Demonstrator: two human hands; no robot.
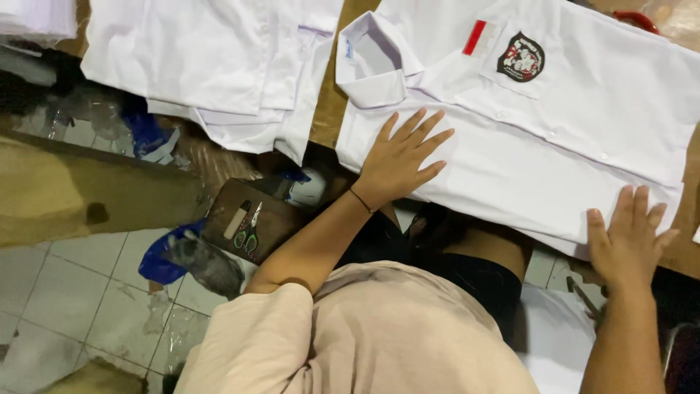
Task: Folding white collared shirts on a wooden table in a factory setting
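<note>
Left hand (399, 157): fingers (408, 125) spread open and flat, palm down on the white shirt (525, 153), just below the collar (368, 66). Nothing is gripped.
Left wrist: carries a thin dark band (360, 200); the forearm runs down toward the beige sleeve (251, 335).
Right hand (627, 244): fingers (638, 208) extended and open, lying flat on the lower edge of the same shirt, near its hem. Nothing is gripped.
White shirt: lies spread on the brown tabletop (329, 109), front side up, collar pointing to the left of the view, body reaching to the right edge. Both hands press on it, well apart from each other.
Shirt markings: a red and white rectangular patch (477, 38) sits beside a dark shield-shaped emblem (520, 57) on the chest pocket.
Second garment: a stack of folded white shirts (219, 66) lies on the tabletop to the left, apart from the first shirt, with a strip of bare tabletop between them.
Below the tabletop edge: a brown board (273, 219) holds green-handled scissors (248, 235).
Floor: pale tiles (73, 284) carry a blue plastic bag (157, 263) and crumpled clear plastic (211, 266).
Upper right corner: a red curved object (636, 19), partly cut off; its kind cannot be told.
</note>
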